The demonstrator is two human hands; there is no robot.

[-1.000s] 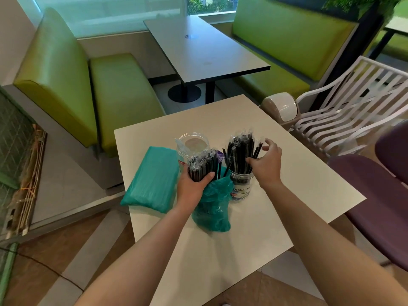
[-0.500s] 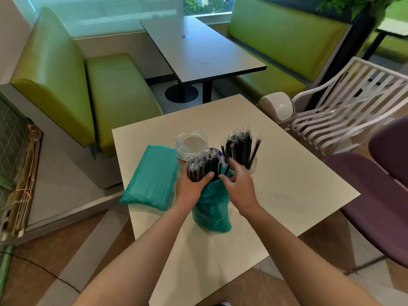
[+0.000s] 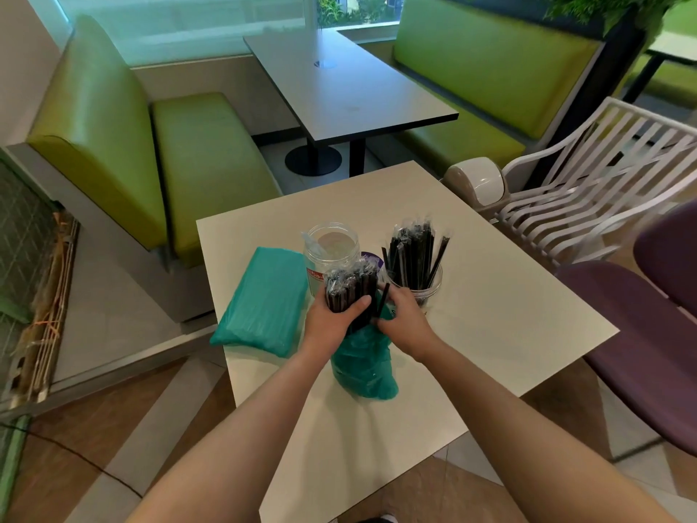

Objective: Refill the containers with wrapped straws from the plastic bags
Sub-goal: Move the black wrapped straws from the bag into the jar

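Since a second ago the right hand (image 3: 405,324) has come off the full jar (image 3: 418,286) and dropped to the open bag (image 3: 364,366), where its fingers now curl round a few black straws at the bag's mouth, one sticking up between the hands; left hand (image 3: 335,318) hasn't budged, still wrapped round the bundle (image 3: 350,292) poking out of the bag; so progress-wise I'd say roughly halfway: right jar is packed with wrapped straws standing upright; the empty jar (image 3: 332,254) just behind the bundle has next to nothing in it, maybe one clear wrapper leaning on the rim, hard to tell; second bag (image 3: 264,303) lies flat to the left on the table (image 3: 509,315), looks unopened; so that jar and bag are still left to do
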